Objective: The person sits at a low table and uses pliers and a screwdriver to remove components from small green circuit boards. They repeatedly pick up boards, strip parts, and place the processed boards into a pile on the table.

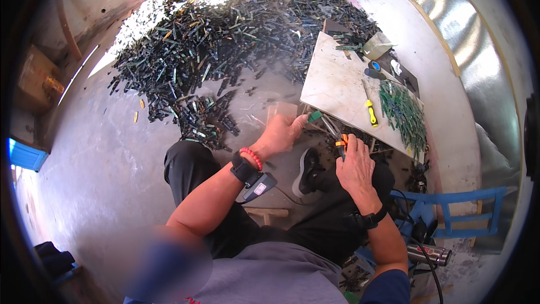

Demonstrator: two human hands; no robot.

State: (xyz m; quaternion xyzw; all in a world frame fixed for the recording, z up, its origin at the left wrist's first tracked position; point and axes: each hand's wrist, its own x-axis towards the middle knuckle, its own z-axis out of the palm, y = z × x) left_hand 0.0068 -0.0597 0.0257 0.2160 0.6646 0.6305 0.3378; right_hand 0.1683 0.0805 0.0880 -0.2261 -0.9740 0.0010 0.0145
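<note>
My left hand [283, 133], with a red bead bracelet at the wrist, is closed in a pinch on a small green strip [314, 116] that looks like a piece of circuit board. My right hand [356, 164] is wrapped round the orange and black handles of what look like pliers [341, 142]. Their metal end points up and left toward the green strip. Whether the tips touch the strip is too small to tell. Both hands are above my lap, beside the near edge of a pale board [337, 81]. A yellow-handled screwdriver [371, 112] lies on that board.
Green strips [402, 114] are heaped on the board's right side. Behind them stand a translucent container [377, 46] and a roll of blue tape [374, 66]. A big pile of dark strips [225, 34] covers the floor ahead. At right are a blue chair [469, 194] and a metal flask [430, 255].
</note>
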